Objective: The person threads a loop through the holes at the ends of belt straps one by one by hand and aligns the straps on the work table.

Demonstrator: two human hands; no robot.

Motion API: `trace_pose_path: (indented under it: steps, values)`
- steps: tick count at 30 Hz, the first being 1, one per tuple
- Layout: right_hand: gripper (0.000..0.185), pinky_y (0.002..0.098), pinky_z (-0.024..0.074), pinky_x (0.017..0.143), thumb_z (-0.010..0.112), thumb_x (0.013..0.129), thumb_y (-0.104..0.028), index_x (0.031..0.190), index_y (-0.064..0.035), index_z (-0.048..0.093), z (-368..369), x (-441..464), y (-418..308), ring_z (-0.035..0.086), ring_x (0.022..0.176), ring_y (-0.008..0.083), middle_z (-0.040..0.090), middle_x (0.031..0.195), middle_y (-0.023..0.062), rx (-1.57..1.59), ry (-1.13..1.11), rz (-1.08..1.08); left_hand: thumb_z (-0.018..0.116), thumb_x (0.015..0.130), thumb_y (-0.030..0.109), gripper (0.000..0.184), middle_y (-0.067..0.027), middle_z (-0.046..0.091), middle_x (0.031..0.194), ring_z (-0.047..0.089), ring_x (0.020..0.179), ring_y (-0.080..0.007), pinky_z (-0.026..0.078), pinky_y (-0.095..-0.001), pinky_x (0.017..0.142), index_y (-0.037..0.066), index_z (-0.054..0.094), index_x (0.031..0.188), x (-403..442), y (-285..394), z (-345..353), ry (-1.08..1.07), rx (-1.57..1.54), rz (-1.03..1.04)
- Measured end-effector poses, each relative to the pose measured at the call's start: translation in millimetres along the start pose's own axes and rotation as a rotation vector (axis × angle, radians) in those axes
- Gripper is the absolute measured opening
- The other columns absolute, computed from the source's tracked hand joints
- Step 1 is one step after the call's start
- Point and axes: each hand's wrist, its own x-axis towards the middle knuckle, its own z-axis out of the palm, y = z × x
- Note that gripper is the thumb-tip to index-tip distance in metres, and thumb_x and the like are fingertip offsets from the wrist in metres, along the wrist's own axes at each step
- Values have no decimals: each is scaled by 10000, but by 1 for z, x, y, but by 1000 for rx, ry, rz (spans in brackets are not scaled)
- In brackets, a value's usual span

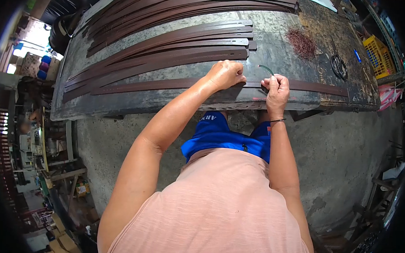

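Observation:
A long dark-brown strap [168,84], like a belt strip with a line of small marks, lies along the near edge of the workbench. My left hand [226,74] rests over its middle, fingers curled and pinched together; what is between them, if anything, is hidden. Just to the right, my right hand [277,90] is closed at the strap, gripping a thin, curved, dark green strip [268,69] that points up and left and has a pale pinkish tip. A thin dark band circles my right wrist.
Brown straps [206,44] lie stacked beyond my left hand, with a larger pile [194,6] farther back. Reddish thread scraps [302,44], black-handled scissors [338,67] and a blue pen [357,55] sit on the worn workbench [278,48]. A yellow crate [378,57] stands at right.

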Motion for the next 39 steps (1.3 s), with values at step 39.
trace_pose_path:
  steps: [39]
  values:
    - [66, 331, 514, 735, 683, 793, -19, 828, -2, 629, -1, -11, -13, 608, 886, 238, 565, 1094, 132, -572, -141, -469, 658, 790, 106, 91, -73, 567, 795, 575, 762, -260, 466, -381, 691, 77, 580, 827, -25, 6, 35, 367, 254, 257]
